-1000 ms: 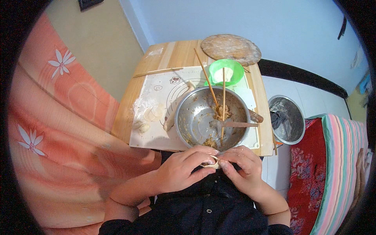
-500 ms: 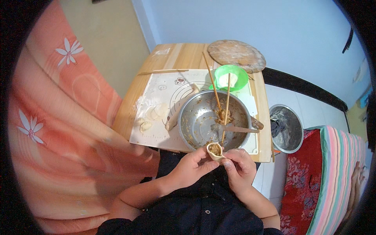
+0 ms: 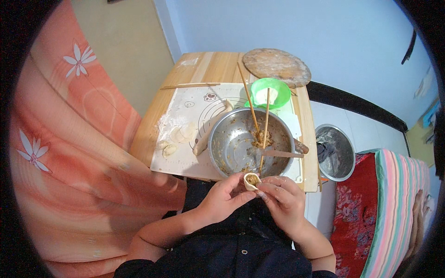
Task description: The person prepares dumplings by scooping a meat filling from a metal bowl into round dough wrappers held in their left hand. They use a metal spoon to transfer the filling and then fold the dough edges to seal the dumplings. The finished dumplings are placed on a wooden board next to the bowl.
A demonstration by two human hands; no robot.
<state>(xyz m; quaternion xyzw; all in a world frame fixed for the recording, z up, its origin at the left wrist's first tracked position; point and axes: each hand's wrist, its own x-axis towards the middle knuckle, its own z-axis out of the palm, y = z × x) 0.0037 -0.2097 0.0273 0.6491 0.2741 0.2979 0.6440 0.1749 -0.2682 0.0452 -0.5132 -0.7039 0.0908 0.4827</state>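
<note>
Between my two hands is a dumpling [image 3: 251, 180], its round wrapper cupped around brown filling and gaping at the top. My left hand [image 3: 226, 196] supports it from the left with thumb and fingers. On the right edge of the dough my right hand [image 3: 282, 199] pinches, flour on its fingers. Just beyond stands a steel mixing bowl [image 3: 232, 143] with filling [image 3: 262, 138] clinging inside. Two chopsticks [image 3: 248, 95] and a wooden-handled utensil [image 3: 282, 153] rest in it; that utensil's working end is unclear. Left of the bowl, on the mat, lie flat wrappers [image 3: 183, 133] and a finished dumpling [image 3: 169, 149].
A floured mat [image 3: 185, 160] covers much of the wooden table [image 3: 150, 123]. Behind the mixing bowl sit a green bowl [image 3: 280, 88] of flour and a round wooden board [image 3: 278, 67]. A steel basin [image 3: 343, 155] stands right of the table, near a striped cloth [image 3: 398, 199]. An orange curtain [image 3: 88, 185] hangs at left.
The dumpling's opening has become smaller. My right hand has turned, its fingers now reaching over the dough's right edge. The whole view has shifted slightly.
</note>
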